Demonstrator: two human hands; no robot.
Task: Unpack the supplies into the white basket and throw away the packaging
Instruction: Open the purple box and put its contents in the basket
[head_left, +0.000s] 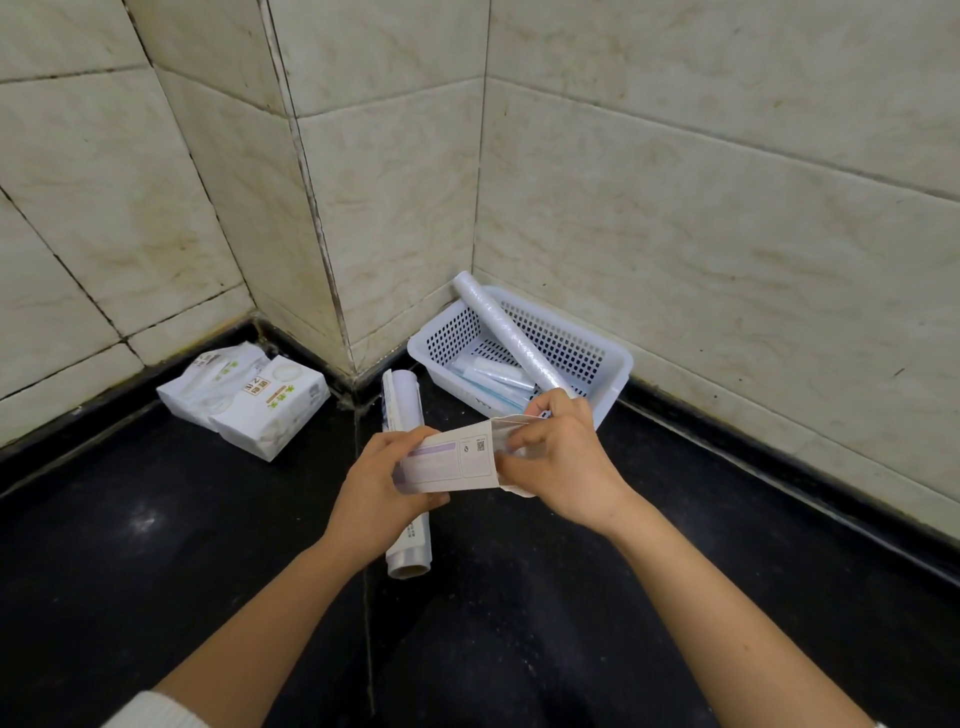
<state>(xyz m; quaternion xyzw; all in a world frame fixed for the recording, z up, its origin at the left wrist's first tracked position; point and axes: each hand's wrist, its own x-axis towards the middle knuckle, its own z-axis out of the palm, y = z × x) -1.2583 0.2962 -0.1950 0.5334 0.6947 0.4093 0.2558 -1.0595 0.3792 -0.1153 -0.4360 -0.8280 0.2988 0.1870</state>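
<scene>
I hold a small white and lilac printed carton (451, 461) level between both hands, above the black counter. My left hand (382, 486) grips its left end. My right hand (558, 462) pinches the right end, where a flap and some clear wrap stick out. The white perforated basket (597, 358) stands in the tiled corner just behind my right hand. A long white roll (506, 332) leans across the basket, and some small pale tubes (491, 374) lie on its bottom. A clear film roll (402, 400) lies on the counter under my left hand.
A pack of white tissue packets (247, 400) lies on the black counter (519, 597) at the left, against the wall. Beige tiled walls (675, 182) close in the counter on the left, behind and on the right, with a protruding corner in the middle.
</scene>
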